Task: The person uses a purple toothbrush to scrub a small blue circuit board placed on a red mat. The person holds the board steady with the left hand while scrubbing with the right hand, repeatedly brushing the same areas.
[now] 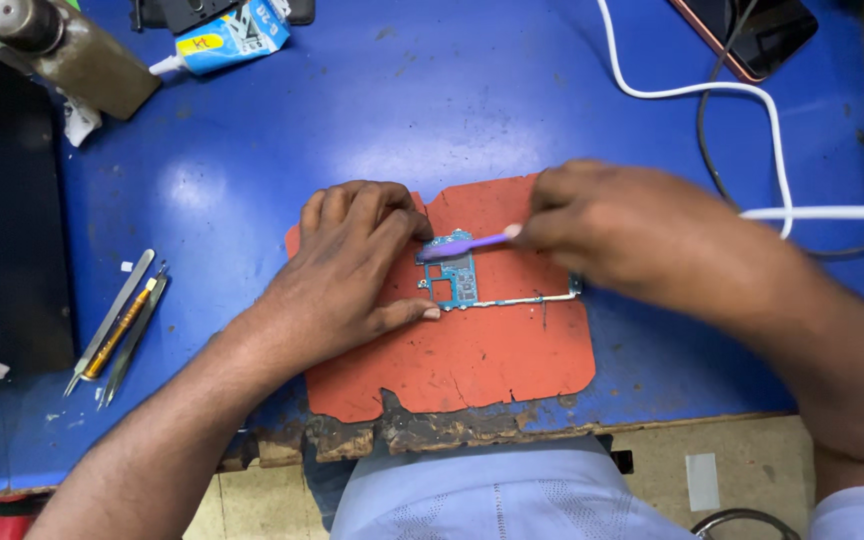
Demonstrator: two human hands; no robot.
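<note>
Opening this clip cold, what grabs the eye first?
The orange-red work mat at the near edge of the blue table, where the left hand pins down a small blue circuit board. The right hand holds a purple brush against the board's top. Tweezers lie far left.

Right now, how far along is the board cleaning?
Done: the board is out of its phone and lies bare on the orange mat. In hand: the left hand pins the board while the right hand works a purple brush on its top edge. Left: I cannot tell how much is cleaned. The tweezers at the left lie untouched.
</note>
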